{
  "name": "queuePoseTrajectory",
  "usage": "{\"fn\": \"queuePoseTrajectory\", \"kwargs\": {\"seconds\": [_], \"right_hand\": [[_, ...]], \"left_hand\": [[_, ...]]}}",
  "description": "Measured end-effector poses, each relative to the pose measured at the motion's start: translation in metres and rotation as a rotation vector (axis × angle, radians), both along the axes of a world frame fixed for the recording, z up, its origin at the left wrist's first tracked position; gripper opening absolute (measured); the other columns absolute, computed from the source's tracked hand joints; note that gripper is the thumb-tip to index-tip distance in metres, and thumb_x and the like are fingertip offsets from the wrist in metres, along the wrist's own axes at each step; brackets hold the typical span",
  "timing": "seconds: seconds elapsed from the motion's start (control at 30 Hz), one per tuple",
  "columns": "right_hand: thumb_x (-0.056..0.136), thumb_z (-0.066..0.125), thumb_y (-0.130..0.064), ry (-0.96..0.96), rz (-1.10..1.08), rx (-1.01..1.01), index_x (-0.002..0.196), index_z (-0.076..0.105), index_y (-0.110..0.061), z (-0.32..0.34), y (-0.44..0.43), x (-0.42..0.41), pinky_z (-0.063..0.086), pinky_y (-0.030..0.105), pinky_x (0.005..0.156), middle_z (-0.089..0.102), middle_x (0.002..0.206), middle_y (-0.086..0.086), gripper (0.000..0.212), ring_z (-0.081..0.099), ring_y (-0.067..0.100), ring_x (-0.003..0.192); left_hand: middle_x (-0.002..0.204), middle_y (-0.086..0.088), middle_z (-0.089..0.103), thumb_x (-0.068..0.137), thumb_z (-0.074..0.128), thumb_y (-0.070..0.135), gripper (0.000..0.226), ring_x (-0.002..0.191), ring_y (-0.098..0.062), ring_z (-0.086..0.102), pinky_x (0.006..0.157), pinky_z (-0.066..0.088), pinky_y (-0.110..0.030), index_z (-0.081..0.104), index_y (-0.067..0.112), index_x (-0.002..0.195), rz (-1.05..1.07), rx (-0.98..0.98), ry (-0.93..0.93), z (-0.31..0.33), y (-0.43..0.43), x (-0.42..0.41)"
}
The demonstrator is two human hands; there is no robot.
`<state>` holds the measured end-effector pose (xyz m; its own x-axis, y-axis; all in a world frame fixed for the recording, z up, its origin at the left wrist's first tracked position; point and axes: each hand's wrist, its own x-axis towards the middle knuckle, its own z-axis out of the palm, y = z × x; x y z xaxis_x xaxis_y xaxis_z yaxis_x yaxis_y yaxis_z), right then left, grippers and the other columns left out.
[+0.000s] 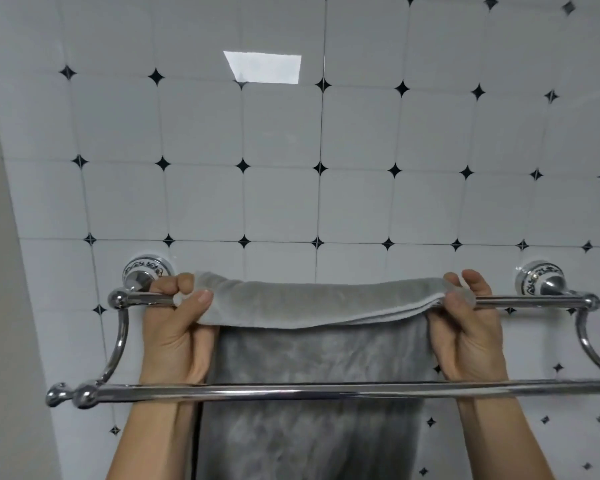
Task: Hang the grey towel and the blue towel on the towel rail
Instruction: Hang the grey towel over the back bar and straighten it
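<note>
Grey plush towel (312, 303) is being draped over the rear bar of the chromed double towel rail (520, 301), its top corners pinched by the left hand (177, 327) and right hand (465, 327). Hanging looks half done; no blue towel is seen.

My arms reach up between the two bars of the chrome double towel rail (326, 391), passing behind the near bar and in front of the far bar (527, 301) by the tiled wall (281, 199). My left hand (177, 330) grips the left corner of the grey plush towel (319, 358), my right hand (465, 334) the right corner. The towel's folded top edge lies over the far bar between my hands; the rest hangs down behind the near bar. A wall mount (148, 271) sits left of my left hand, another (539, 277) right of my right.
</note>
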<state>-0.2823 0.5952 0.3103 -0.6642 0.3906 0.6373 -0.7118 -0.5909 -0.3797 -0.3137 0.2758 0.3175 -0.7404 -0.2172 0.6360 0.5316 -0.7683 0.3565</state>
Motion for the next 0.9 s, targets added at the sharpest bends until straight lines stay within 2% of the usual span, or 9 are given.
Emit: {"fn": "queuePoseTrajectory", "kwargs": {"seconds": [0.07, 0.13, 0.23, 0.3, 0.4, 0.57, 0.67, 0.77, 0.9], "right_hand": [[0.077, 0.053, 0.007, -0.022, -0.073, 0.045, 0.088, 0.068, -0.024, -0.002, 0.000, -0.001, 0.057, 0.026, 0.077, 0.065, 0.093, -0.001, 0.036, 0.066, 0.010, 0.082], [0.078, 0.061, 0.002, -0.081, -0.198, 0.073, 0.085, 0.062, -0.021, -0.005, 0.002, -0.001, 0.055, 0.022, 0.056, 0.064, 0.086, -0.001, 0.024, 0.064, 0.010, 0.069], [0.072, 0.078, -0.018, -0.171, -0.313, 0.075, 0.075, 0.052, -0.018, -0.011, 0.000, 0.001, 0.033, 0.013, 0.034, 0.056, 0.058, -0.004, 0.026, 0.043, 0.006, 0.038], [0.068, 0.084, -0.028, -0.245, -0.406, 0.059, 0.060, 0.053, -0.019, -0.016, 0.000, 0.002, 0.025, 0.012, 0.033, 0.046, 0.045, -0.005, 0.033, 0.032, 0.006, 0.031], [0.068, 0.080, -0.040, -0.283, -0.486, 0.083, 0.050, 0.058, -0.014, -0.018, 0.000, 0.004, 0.025, 0.013, 0.033, 0.045, 0.040, -0.002, 0.039, 0.031, 0.010, 0.031], [0.075, 0.075, -0.048, -0.235, -0.418, 0.169, 0.062, 0.070, -0.012, -0.020, -0.005, 0.007, 0.024, 0.014, 0.031, 0.047, 0.039, 0.001, 0.039, 0.031, 0.010, 0.028], [0.088, 0.065, -0.033, -0.225, -0.388, 0.129, 0.062, 0.069, -0.014, -0.024, -0.008, 0.006, 0.026, 0.015, 0.032, 0.044, 0.038, -0.003, 0.033, 0.031, 0.007, 0.031], [0.096, 0.053, -0.016, -0.190, -0.309, 0.098, 0.056, 0.064, -0.016, -0.024, -0.007, 0.005, 0.026, 0.015, 0.034, 0.041, 0.039, -0.007, 0.041, 0.030, 0.004, 0.033], [0.097, 0.049, -0.015, -0.235, -0.253, 0.114, 0.052, 0.060, -0.018, -0.034, -0.001, 0.008, 0.025, 0.013, 0.033, 0.038, 0.039, -0.007, 0.046, 0.030, 0.003, 0.032]], "left_hand": [[0.085, 0.009, 0.058, 0.082, 0.039, -0.020, 0.045, 0.080, -0.006, 0.063, 0.082, 0.056, -0.029, 0.049, 0.023, 0.080, 0.042, -0.002, -0.022, -0.003, -0.001, -0.002], [0.095, 0.005, 0.062, 0.083, 0.043, -0.018, 0.039, 0.086, -0.008, 0.067, 0.083, 0.057, -0.029, 0.051, 0.020, 0.085, 0.091, 0.015, -0.065, -0.007, 0.000, -0.003], [0.114, -0.009, 0.059, 0.082, 0.052, -0.012, 0.030, 0.094, -0.014, 0.067, 0.083, 0.057, -0.029, 0.054, 0.009, 0.104, 0.185, 0.022, -0.113, -0.009, 0.003, -0.003], [0.111, -0.016, 0.058, 0.083, 0.056, -0.010, 0.031, 0.093, -0.017, 0.065, 0.086, 0.056, -0.029, 0.054, 0.003, 0.110, 0.270, 0.020, -0.138, -0.012, 0.004, -0.005], [0.090, -0.004, 0.067, 0.074, 0.069, -0.001, 0.028, 0.084, -0.015, 0.065, 0.088, 0.054, -0.029, 0.062, 0.010, 0.099, 0.377, 0.044, -0.172, -0.015, 0.004, -0.006], [0.063, 0.009, 0.068, 0.061, 0.086, 0.021, 0.028, 0.057, -0.006, 0.062, 0.061, 0.055, -0.021, 0.065, 0.017, 0.079, 0.470, 0.036, -0.234, -0.020, 0.006, -0.005], [0.044, 0.008, 0.050, 0.053, 0.091, 0.044, 0.044, 0.033, -0.007, 0.040, 0.036, 0.032, -0.016, 0.054, 0.021, 0.058, 0.530, -0.024, -0.255, -0.022, 0.007, -0.002], [0.038, 0.009, 0.040, 0.054, 0.085, 0.056, 0.050, 0.031, -0.006, 0.031, 0.035, 0.023, -0.015, 0.051, 0.021, 0.048, 0.527, -0.086, -0.256, -0.025, 0.010, 0.000], [0.036, 0.012, 0.033, 0.068, 0.080, 0.047, 0.047, 0.031, -0.004, 0.026, 0.037, 0.023, -0.012, 0.048, 0.022, 0.046, 0.453, -0.128, -0.236, -0.029, 0.009, -0.002]]}}
